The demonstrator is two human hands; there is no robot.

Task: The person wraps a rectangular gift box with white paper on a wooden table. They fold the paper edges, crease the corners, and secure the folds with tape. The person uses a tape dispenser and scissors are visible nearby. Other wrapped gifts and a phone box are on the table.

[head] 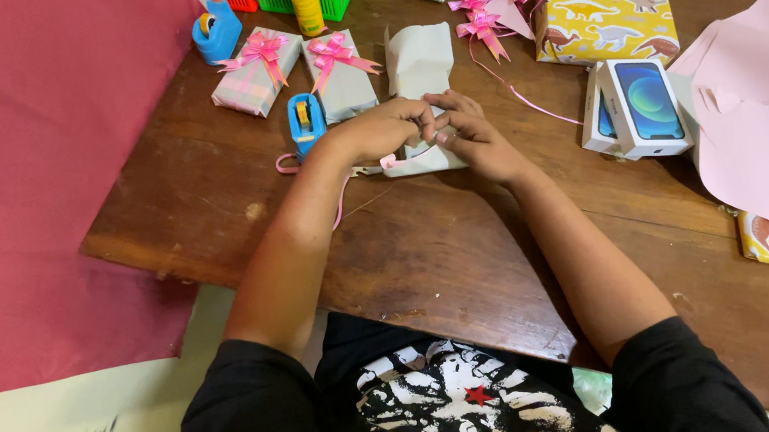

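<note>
A small box wrapped in pale grey paper (420,62) lies on the brown wooden table (424,240), its far flap standing open. My left hand (383,130) and my right hand (469,135) meet over its near end. Both pinch a thin pink ribbon (387,161) that curls out to the left toward a blue tape dispenser (305,120). The near part of the box is hidden under my fingers.
Two wrapped gifts with pink bows (255,69) (340,75) sit behind the dispenser. Loose pink bows (483,23), dinosaur-print yellow paper (608,2), two white phone boxes (642,107) and pink paper sheets (761,123) lie to the right. A second blue dispenser (216,30) is far left.
</note>
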